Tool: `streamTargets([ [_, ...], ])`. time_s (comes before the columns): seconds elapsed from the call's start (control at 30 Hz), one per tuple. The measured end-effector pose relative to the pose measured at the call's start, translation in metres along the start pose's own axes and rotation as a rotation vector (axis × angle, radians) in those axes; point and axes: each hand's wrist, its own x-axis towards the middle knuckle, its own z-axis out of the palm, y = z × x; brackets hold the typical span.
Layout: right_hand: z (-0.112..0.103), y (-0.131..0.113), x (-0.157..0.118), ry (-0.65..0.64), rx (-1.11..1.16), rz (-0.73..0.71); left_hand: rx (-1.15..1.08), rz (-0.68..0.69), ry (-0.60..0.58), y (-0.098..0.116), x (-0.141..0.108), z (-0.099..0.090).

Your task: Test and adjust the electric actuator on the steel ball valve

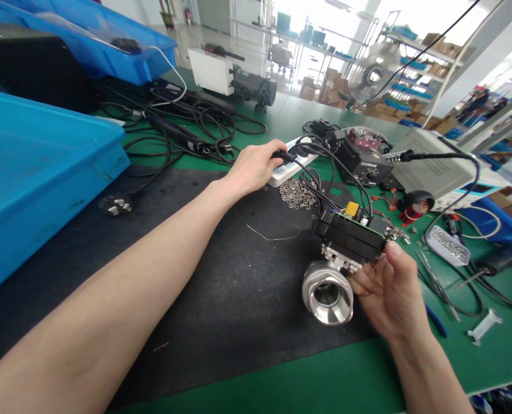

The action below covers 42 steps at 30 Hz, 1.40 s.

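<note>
My left hand [258, 167] reaches forward to the white power strip [282, 171], its fingers closed round a black plug [283, 155] at the strip's near end. In my right hand [389, 284] is a black valve actuator [351, 234] with its circuit board and a yellow part showing on top. A steel ball valve [328, 294] hangs below the actuator, its round opening facing me. Black cables run from the actuator up toward the strip. Between strip and actuator lies a pile of small metal nuts or washers [299, 193].
Blue bins [44, 172] stand at the left, with tangled black cables [213, 118] behind the black mat [239, 322]. At the right are a black control box [363, 161], a grey instrument [432, 167], a small tray [447, 245], tweezers, a screwdriver [497, 261] and a metal bracket [484, 326].
</note>
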Motion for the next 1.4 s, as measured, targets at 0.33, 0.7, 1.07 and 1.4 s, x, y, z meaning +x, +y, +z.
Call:
streamTargets([
  [0.33,-0.0029,0.0016,-0.0001,-0.001,0.016,0.002,0.014,-0.005,-0.007,0.0008,-0.0006,-0.0012],
  [0.7,-0.0015,0.0000,-0.0008,-0.049,-0.001,-0.006,0.023,-0.006,-0.007,0.0005,-0.0005,-0.0011],
  [1.07,-0.0028,-0.0002,-0.0009,-0.052,-0.004,-0.004,0.033,-0.006,-0.007,-0.0010,0.0006,0.0003],
  [1.4,0.0001,-0.0001,-0.0009,-0.015,0.006,0.007,0.038,-0.012,-0.012,0.0000,-0.0003,-0.0005],
])
